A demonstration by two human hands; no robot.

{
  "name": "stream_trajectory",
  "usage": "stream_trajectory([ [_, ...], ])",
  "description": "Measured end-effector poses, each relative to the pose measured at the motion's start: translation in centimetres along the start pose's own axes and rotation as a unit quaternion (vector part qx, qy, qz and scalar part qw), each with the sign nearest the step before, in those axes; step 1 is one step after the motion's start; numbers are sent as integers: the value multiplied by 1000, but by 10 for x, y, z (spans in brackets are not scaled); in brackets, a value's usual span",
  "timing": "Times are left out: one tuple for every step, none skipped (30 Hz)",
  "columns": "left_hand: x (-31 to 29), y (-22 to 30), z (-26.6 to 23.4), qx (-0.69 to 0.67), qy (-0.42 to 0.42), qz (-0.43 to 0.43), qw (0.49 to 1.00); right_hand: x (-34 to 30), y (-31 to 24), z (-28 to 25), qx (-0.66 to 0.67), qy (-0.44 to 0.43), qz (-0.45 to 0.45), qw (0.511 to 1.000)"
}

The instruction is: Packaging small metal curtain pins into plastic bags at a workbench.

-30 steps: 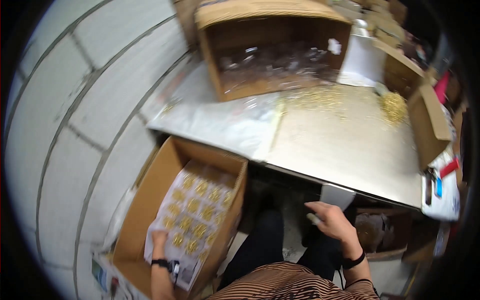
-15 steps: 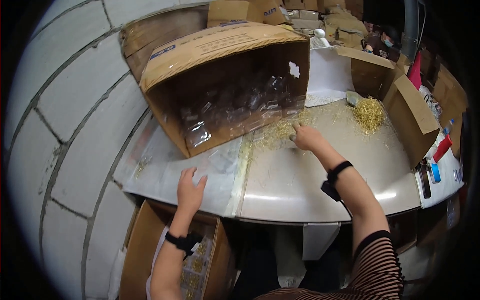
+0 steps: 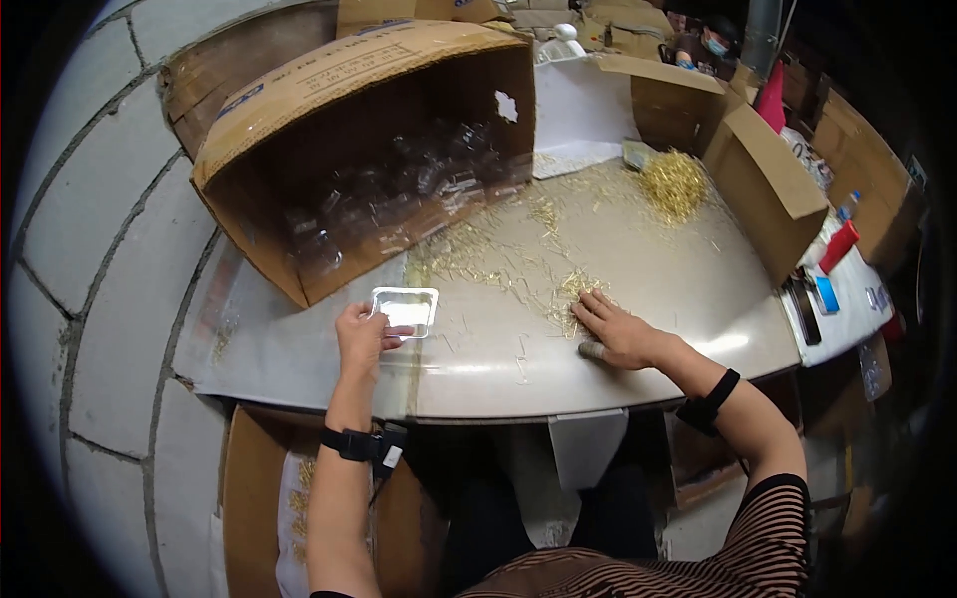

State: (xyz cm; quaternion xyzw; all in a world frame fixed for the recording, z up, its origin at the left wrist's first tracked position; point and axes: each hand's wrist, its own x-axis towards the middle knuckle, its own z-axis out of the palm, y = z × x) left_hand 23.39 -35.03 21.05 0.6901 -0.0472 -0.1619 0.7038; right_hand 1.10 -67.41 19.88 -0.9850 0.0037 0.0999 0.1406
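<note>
My left hand (image 3: 365, 337) grips a small clear plastic box (image 3: 406, 311) by its near left side, fingers closed on its edge, just above the table. My right hand (image 3: 626, 335) lies with fingers stretched out on a small heap of thin gold-coloured wire pieces (image 3: 573, 299), palm down. A grey cover sits on its thumb. More wire pieces lie scattered from that heap toward the carton. A tall pile of them (image 3: 673, 187) rests at the far right of the table (image 3: 478, 374).
A cardboard carton (image 3: 249, 135) on its side holds many clear boxes (image 3: 429, 179). Cardboard panels (image 3: 773, 164) edge the table's right. An open carton (image 3: 249, 498) with wire-filled containers stands below at left. A person (image 3: 710, 45) is at the far right.
My left hand has taken hold of a clear box. My right hand has come nearer, with wire pieces drawn into a heap under its fingers. The view has shifted to the right.
</note>
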Motion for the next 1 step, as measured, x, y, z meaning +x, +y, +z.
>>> stream_trajectory([
  [-24, 9, 16, -75, -26, -12, 997, -11, 2, -2, 65, 3, 13, 998],
])
